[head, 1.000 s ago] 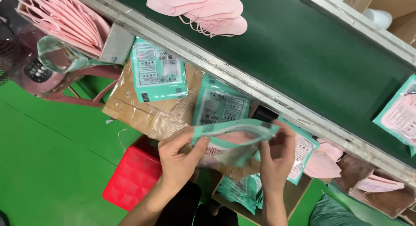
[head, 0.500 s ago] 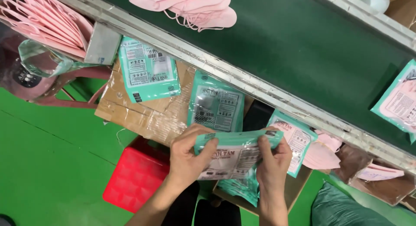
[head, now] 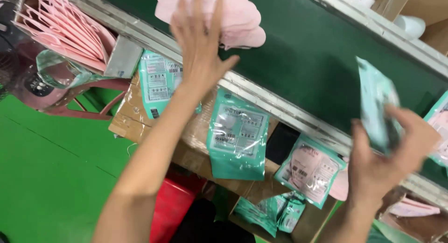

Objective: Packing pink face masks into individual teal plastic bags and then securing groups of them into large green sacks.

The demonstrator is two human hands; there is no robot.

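Observation:
My left hand (head: 199, 42) reaches up over the dark green conveyor belt (head: 317, 61), fingers spread, resting on a pile of pink face masks (head: 233, 19). My right hand (head: 387, 163) is at the right, gripping a teal and clear plastic pouch (head: 375, 105) held edge-on above the belt's near rail. Below the rail, more teal pouches lie on brown cardboard: one at the left (head: 158, 82), one in the middle (head: 237, 133) and one holding a pink mask (head: 309, 170).
A stack of pink masks (head: 70, 31) stands in a tray at the upper left. A red crate (head: 175, 205) sits on the green floor (head: 51, 177) below. A cardboard box (head: 275, 215) with pouches sits low centre. White items (head: 409, 24) lie beyond the belt.
Both hands held one pouch together low in the middle. Now they have parted: my left hand has gone up to the pink masks, my right has carried the pouch right.

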